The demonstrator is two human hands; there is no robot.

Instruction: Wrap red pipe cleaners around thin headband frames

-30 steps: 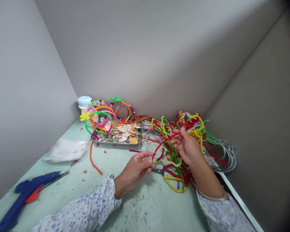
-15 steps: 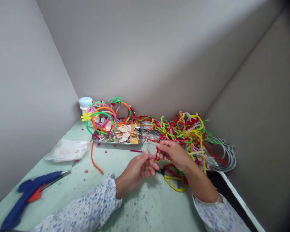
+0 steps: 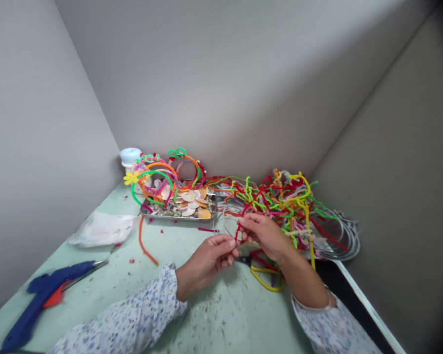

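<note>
Between both hands is a red pipe cleaner [image 3: 237, 232], running up from my left fingertips to my right ones. My left hand [image 3: 208, 258] is closed, thumb and forefinger pinching its lower end. My right hand [image 3: 268, 237] pinches it a little higher, fingers curled under. A thin pale hoop [image 3: 226, 223] stands just behind the fingers; whether the red strand is fixed to it I cannot tell. Under my right wrist lie scissors with yellow handles [image 3: 268, 281], partly covered by the hand.
A heap of coloured pipe cleaners [image 3: 276, 196] lies behind, beside a bundle of grey hoops [image 3: 351, 241]. A metal tray [image 3: 177, 219] holds shells, with decorated headbands [image 3: 158, 169] over it. Leftward are a white packet [image 3: 103, 230], an orange pipe cleaner [image 3: 143, 246] and a blue glue gun [image 3: 46, 292].
My left thumb and fingers have closed together onto the lower part of the red pipe cleaner. My right hand has barely shifted.
</note>
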